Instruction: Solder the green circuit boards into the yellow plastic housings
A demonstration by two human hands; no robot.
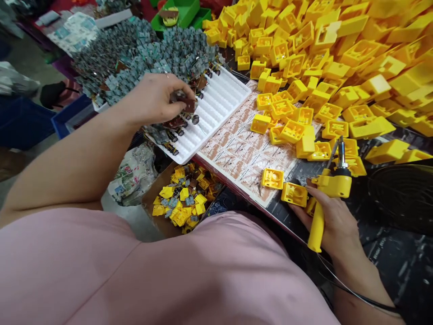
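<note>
My left hand [165, 99] pinches a small brown circuit board [190, 105] above the white ribbed tray [219, 108]. Wired parts with round black ends lie along that tray's left side. On the right, my right hand [333, 216] is wrapped round a yellow soldering iron [318, 221], its metal tip pointing up and away. The fingers of that hand also touch an open yellow housing [294, 194] at the table's near edge. Another yellow housing [272, 178] sits just left of it on the patterned sheet [233, 149].
Yellow housings [304, 58] are heaped across the back right. Grey component assemblies [145, 54] pile up at the back left, near a green bin [186, 13]. Below the table edge, a cardboard box [155, 194] holds yellow and grey pieces. A dark round grille [402, 194] is at right.
</note>
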